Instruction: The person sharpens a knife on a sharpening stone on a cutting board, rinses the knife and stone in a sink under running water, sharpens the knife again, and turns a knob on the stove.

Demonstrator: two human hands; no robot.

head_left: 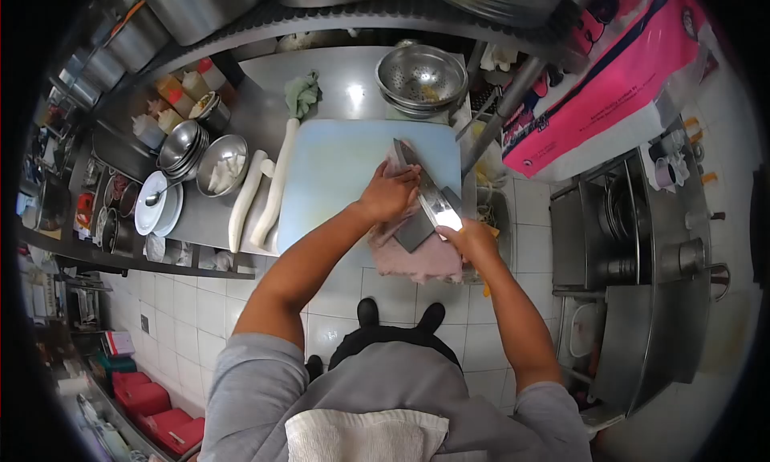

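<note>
A broad-bladed knife lies slantwise over a dark grey whetstone, its tip pointing away from me. My right hand is closed around the handle end, hiding most of the handle. My left hand is closed, its fingertips pressed against the blade nearer the tip. Beneath the stone, a pink cloth hangs over the near edge of the pale blue cutting board. Part of the cloth shows beside my left fingers.
Long white peeled vegetables lie left of the board, near a metal bowl of white pieces. A colander and green cloth sit behind it. Overhead runs a metal shelf; a pink package is at right.
</note>
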